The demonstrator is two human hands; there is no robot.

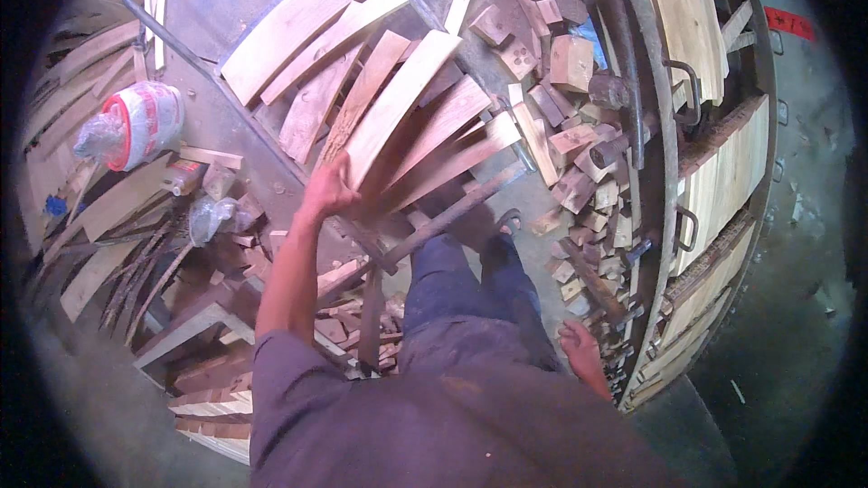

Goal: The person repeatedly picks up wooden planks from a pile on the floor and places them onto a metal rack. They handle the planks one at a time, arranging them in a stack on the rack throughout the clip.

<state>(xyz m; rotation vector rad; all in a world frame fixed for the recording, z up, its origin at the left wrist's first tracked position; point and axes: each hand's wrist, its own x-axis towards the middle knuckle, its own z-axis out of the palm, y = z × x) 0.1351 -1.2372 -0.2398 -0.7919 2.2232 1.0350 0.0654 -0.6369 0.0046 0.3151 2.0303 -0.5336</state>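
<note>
My left hand [331,188] is closed around the near end of a long pale wooden board [407,99], which slants up and away to the right. Beside it lie a narrower brown board with a rough edge [366,90] and a wider reddish board [443,131], among several more boards on a metal-framed stand. Low on the right, my right hand [580,348] hangs by my side with its fingers loosely bent and apart. Nothing shows in it; the nearest things are the wood offcuts [579,285] piled on the floor.
A metal bar [452,217] crosses in front of my legs. To the right stands a tall metal rack [655,126] with handles and clamped panels. On the left are a white and red tub [145,126], a crumpled plastic bag [212,220] and curved wood strips [127,199].
</note>
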